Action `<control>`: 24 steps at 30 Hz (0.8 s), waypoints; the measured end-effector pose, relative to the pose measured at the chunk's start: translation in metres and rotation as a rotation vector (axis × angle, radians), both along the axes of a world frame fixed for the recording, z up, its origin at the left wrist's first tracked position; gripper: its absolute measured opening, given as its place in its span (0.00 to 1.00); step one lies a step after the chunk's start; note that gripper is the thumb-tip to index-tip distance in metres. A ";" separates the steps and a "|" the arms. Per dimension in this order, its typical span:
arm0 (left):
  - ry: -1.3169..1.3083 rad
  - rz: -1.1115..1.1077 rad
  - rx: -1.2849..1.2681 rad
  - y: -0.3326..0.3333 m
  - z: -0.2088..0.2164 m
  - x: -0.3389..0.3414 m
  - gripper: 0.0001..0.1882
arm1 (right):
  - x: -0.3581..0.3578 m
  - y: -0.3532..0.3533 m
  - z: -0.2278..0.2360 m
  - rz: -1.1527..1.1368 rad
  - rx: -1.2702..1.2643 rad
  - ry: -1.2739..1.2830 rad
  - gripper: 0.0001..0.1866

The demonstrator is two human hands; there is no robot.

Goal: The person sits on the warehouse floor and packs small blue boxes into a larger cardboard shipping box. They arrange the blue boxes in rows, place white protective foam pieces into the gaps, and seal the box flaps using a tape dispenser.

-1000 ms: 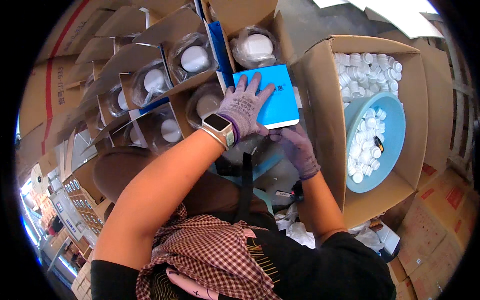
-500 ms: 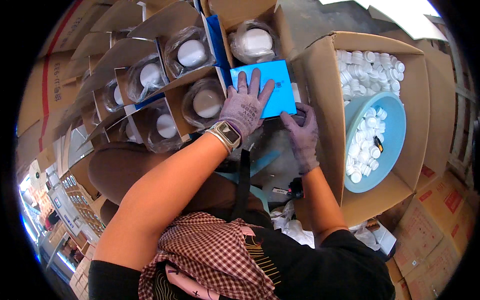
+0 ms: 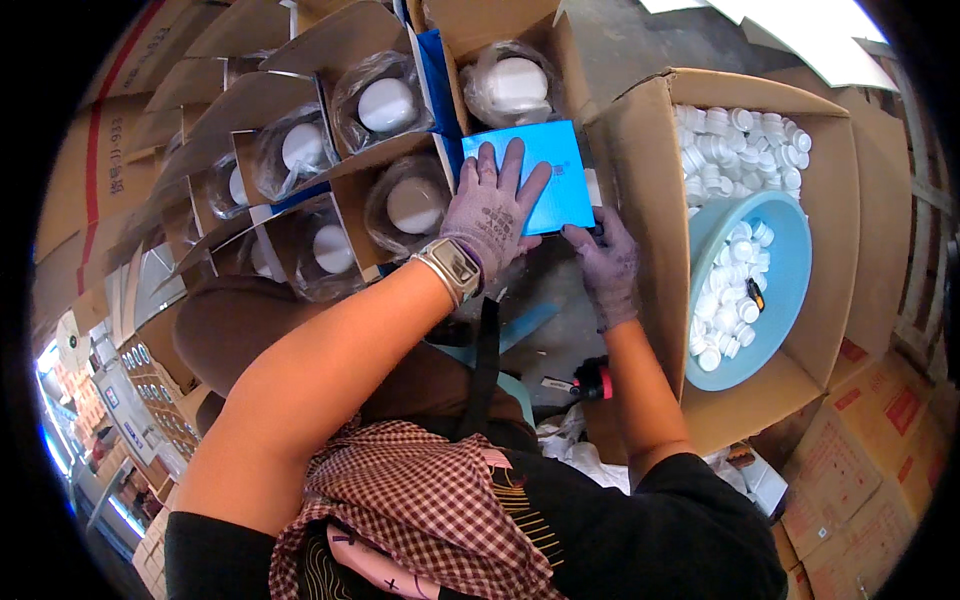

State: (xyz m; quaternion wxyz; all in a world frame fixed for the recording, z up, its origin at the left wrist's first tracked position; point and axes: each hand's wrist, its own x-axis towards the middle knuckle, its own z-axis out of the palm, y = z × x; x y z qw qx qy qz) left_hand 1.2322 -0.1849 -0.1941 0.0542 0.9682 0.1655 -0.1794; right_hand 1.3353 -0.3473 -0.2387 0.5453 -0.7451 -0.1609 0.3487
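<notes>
A bright blue box (image 3: 560,172) lies in front of me, its flat top facing up. My left hand (image 3: 492,210), in a grey-purple glove, rests on that top with the fingers spread and stretched out. At the box's near right corner is my right hand (image 3: 606,260), gloved alike, its fingers bent against the edge. Whether those fingers grip the box I cannot make out. Just beyond the box, a white round-topped item (image 3: 516,84) in clear plastic wrap sits inside an open carton.
Open blue-and-brown cartons (image 3: 330,190) with wrapped white round-topped items stand to the left. On the right, a large cardboard box (image 3: 640,200) holds many white caps (image 3: 740,150) and a light-blue basin (image 3: 790,300) with more caps and a small black-and-orange tool (image 3: 756,293).
Both hands and the blue box stay nearly in place. My right forearm has shifted slightly, and more of a red-and-black object beside it shows now.
</notes>
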 end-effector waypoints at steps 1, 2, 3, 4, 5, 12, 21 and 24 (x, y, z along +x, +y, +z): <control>-0.001 0.003 -0.014 0.002 0.000 0.000 0.46 | -0.001 0.000 -0.003 0.017 -0.025 -0.031 0.21; -0.050 0.010 -0.010 0.001 -0.002 -0.001 0.46 | -0.001 0.000 -0.008 0.032 -0.050 -0.065 0.21; -0.098 0.017 -0.006 -0.001 -0.005 -0.002 0.47 | 0.000 -0.001 -0.011 0.047 -0.076 -0.098 0.22; -0.146 0.023 -0.002 -0.002 -0.007 -0.004 0.47 | 0.005 -0.002 -0.013 0.074 -0.089 -0.029 0.24; -0.141 0.028 0.002 -0.005 -0.008 -0.006 0.47 | 0.009 -0.004 -0.015 0.101 -0.108 0.044 0.26; -0.024 0.000 -0.042 -0.010 0.000 -0.012 0.51 | 0.007 -0.011 -0.020 0.106 -0.175 0.317 0.35; 0.000 -0.036 -0.084 0.005 0.005 -0.008 0.41 | -0.029 -0.006 -0.014 -0.193 -0.039 0.497 0.33; -0.044 -0.039 -0.042 0.001 0.002 -0.010 0.40 | -0.037 -0.008 -0.041 -0.229 -0.059 0.412 0.32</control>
